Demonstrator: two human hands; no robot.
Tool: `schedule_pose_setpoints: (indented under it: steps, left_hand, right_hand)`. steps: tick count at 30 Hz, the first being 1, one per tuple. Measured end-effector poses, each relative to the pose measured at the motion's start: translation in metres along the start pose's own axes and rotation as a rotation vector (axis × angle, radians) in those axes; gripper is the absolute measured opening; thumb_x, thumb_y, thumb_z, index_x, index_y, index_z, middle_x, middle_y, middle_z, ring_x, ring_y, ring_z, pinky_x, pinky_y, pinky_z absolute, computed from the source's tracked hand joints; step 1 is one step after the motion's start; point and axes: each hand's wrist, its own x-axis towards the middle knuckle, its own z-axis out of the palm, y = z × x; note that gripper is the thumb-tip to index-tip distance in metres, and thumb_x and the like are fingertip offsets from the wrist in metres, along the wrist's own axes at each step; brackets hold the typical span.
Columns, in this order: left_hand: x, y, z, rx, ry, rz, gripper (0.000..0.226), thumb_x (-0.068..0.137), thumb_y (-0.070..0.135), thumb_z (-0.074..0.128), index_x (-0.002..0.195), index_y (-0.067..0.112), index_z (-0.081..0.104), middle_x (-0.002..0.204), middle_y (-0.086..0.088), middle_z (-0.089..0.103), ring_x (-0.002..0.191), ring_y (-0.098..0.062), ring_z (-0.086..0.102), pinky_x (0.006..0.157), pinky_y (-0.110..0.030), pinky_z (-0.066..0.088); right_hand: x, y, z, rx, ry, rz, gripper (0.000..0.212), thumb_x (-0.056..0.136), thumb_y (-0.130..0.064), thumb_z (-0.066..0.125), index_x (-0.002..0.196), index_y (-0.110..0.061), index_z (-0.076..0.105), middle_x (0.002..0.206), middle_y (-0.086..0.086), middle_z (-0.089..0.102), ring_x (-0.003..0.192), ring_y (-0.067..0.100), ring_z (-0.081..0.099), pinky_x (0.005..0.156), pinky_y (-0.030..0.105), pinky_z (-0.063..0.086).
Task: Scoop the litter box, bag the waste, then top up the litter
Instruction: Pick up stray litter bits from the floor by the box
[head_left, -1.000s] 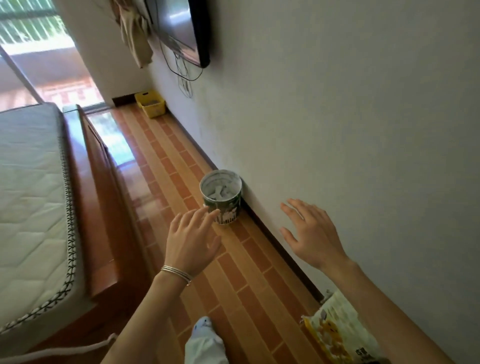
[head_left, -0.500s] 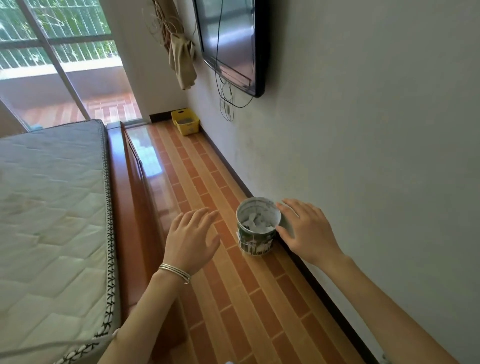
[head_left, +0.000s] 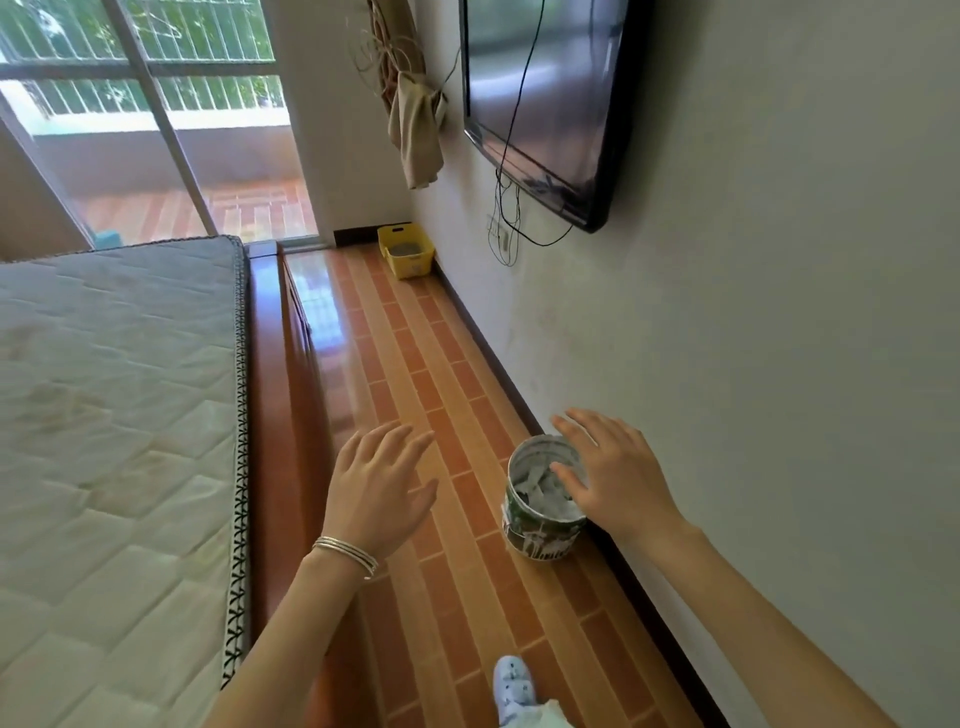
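A yellow litter box (head_left: 405, 250) with grey litter in it stands on the floor at the far end of the aisle, against the wall. A green and white tin (head_left: 540, 519) stuffed with crumpled paper stands by the skirting board close to me. My left hand (head_left: 376, 488) floats open over the floor, fingers spread, holding nothing, with bangles on the wrist. My right hand (head_left: 613, 473) is open too, its fingers partly over the tin's right rim; whether it touches the tin I cannot tell.
A bed with a bare mattress (head_left: 114, 415) and wooden frame (head_left: 283, 415) borders the narrow tiled aisle on the left. A television (head_left: 545, 98) with hanging cables is on the right wall. A glass door (head_left: 156, 130) lies beyond. My slippered foot (head_left: 511, 686) shows below.
I have walked forward along the aisle; the tin and yellow box have come closer. A printed bag by the wall has dropped out of view. Both hands stay open.
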Motion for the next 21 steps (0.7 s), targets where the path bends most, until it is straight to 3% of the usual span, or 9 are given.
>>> schedule_pose_setpoints:
  steps: [21]
  left_hand:
    - [0.27, -0.098, 0.06, 0.076, 0.041, -0.177, 0.052, 0.077, 0.052, 0.039, 0.119, 0.03, 0.06, 0.119, 0.005, 0.063, 0.114, -0.022, 0.057, 0.096, -0.045, 0.043]
  right_hand:
    - [0.334, 0.072, 0.083, 0.106, 0.034, -0.262, 0.052, 0.081, -0.035, 0.066, 0.128, -0.019, 0.051, 0.126, 0.003, 0.058, 0.116, 0.022, 0.055, 0.097, 0.044, 0.045]
